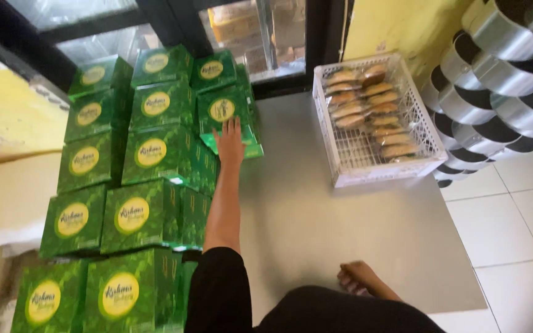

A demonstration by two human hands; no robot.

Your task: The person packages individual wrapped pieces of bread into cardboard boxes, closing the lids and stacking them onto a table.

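Note:
Stacks of green cardboard boxes [149, 154] with yellow oval labels fill the left half of a steel table [316, 216]. My left hand [230, 143] is stretched far forward, fingers spread flat against the side of one green box [226, 117] at the right end of the far row. My right hand [358, 277] rests near the table's front edge with its fingers curled under; nothing shows in it. Black sleeves cover both of my upper arms.
A white plastic crate [427, 154] holding several wrapped brown pastries [368, 105] stands at the table's far right. Stacked round metal tins [495, 80] lean at the right over white floor tiles [513, 216]. A dark-framed glass window [260, 37] and yellow walls lie behind.

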